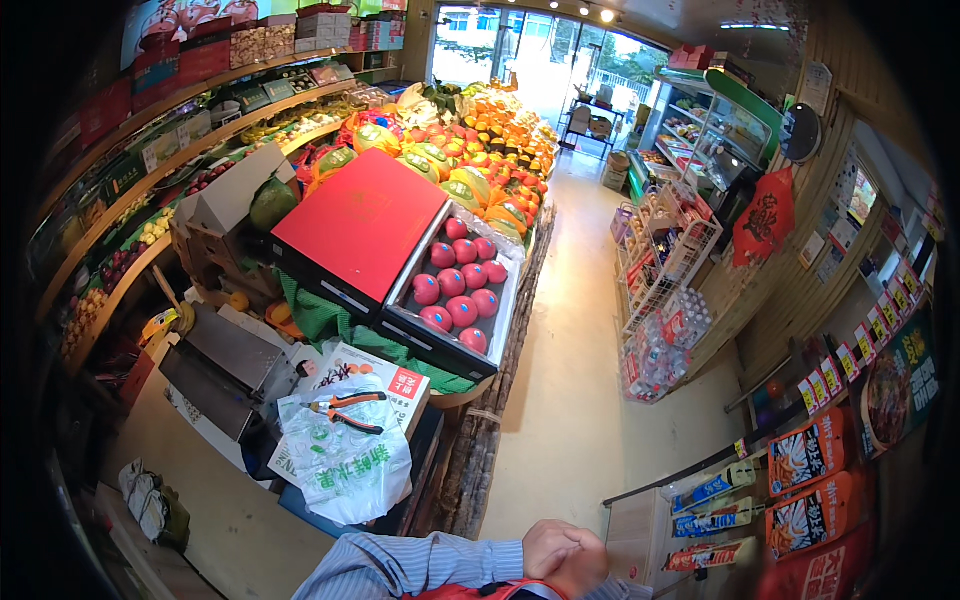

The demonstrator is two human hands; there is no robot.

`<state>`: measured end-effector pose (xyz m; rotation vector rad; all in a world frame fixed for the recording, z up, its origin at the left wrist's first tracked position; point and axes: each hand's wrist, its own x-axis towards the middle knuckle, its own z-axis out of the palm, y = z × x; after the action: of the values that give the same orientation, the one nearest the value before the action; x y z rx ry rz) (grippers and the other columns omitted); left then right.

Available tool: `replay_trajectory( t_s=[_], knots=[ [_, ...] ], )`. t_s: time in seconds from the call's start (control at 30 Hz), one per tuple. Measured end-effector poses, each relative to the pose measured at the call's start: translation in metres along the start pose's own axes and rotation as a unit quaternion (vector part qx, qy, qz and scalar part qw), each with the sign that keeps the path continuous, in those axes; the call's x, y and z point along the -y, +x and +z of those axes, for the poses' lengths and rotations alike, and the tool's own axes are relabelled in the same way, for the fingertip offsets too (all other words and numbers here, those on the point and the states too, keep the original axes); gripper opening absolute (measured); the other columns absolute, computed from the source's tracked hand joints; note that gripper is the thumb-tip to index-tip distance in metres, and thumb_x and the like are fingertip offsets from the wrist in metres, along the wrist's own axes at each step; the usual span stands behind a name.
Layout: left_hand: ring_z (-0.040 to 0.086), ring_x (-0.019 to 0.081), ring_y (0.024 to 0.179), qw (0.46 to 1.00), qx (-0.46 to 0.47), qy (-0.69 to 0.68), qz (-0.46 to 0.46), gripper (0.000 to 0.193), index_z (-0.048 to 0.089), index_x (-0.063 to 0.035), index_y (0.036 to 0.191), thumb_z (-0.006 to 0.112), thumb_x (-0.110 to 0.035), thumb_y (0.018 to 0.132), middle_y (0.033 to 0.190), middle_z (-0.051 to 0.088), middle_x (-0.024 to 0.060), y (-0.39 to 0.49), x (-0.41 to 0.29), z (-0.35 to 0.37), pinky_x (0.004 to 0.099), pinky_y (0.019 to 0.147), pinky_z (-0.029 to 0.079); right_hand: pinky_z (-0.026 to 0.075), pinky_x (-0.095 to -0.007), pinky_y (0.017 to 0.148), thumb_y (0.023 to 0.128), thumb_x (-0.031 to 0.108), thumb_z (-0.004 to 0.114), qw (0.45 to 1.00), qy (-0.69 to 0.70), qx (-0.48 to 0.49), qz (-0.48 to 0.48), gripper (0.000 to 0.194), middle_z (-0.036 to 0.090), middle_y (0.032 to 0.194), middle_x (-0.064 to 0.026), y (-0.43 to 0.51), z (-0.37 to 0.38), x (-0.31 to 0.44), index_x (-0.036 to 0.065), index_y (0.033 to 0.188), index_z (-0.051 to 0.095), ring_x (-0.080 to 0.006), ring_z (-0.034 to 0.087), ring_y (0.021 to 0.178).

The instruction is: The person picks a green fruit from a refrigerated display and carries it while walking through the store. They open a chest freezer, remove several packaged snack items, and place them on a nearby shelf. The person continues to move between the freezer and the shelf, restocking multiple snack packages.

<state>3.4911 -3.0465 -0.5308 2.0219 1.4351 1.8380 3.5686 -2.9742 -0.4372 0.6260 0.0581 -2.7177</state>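
Note:
My left hand (549, 546) and my right hand (585, 571) are folded together against my body at the bottom edge, fingers curled. Nothing shows between them, and the right is partly blurred. A blue striped sleeve covers my left arm. Pliers (346, 412) with orange and black handles lie apart from my hands, on a printed white plastic bag (352, 472). Under the bag is a white printed carton (409, 382). Beyond it stands an open box (510, 300) of red apples (451, 282) with stickers, beside a red-topped box (360, 225).
Piled fruit (480, 142) covers the long display behind the boxes. Log-like edging (480, 450) borders the aisle floor (540, 337). Bottle packs (660, 352) and a wire rack (667, 262) stand along the right. Snack packets (810, 450) hang near me. Shelves (202, 142) line the left wall.

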Motion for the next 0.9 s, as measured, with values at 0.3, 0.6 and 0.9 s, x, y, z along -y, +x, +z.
replay_trajectory(
  t_s=[0.3,0.6,0.9],
  knots=[
    [0.053,0.0400,0.074,0.994,-0.057,0.052,-0.074,0.042,0.056,0.0040,0.087,0.041,-0.035,0.081,0.081,0.056,0.0202,-0.009,0.005,0.000,0.0462,0.067,0.043,0.028,-0.0140,0.042,0.087,0.010,0.040,0.980,0.115,0.142,0.080,0.023,0.031,0.059,0.0102,0.025,0.018,-0.011,0.017,0.065,0.036,-0.0006,0.035,0.048],
    [0.049,0.0443,0.099,0.820,-0.106,0.246,-0.506,0.038,0.052,0.0045,0.107,0.051,-0.021,0.079,0.104,0.055,0.0240,-0.038,0.034,-0.002,0.0467,0.084,0.041,0.042,-0.0465,0.088,0.084,0.028,0.042,0.947,-0.171,-0.089,0.256,0.041,0.054,0.113,-0.0155,0.124,-0.084,0.091,0.002,0.116,0.047,-0.0305,0.053,0.091],
    [0.022,0.0382,0.132,0.810,0.001,0.419,-0.410,0.062,0.026,0.0036,0.135,0.051,-0.023,0.085,0.141,0.022,0.0267,0.024,0.003,0.063,0.0453,0.108,0.021,0.047,-0.0407,0.066,0.084,0.035,0.041,0.910,-0.195,-0.353,-0.098,0.035,0.052,0.093,-0.0121,0.254,-0.228,0.155,0.003,0.098,0.048,-0.0275,0.050,0.079]
  ],
)
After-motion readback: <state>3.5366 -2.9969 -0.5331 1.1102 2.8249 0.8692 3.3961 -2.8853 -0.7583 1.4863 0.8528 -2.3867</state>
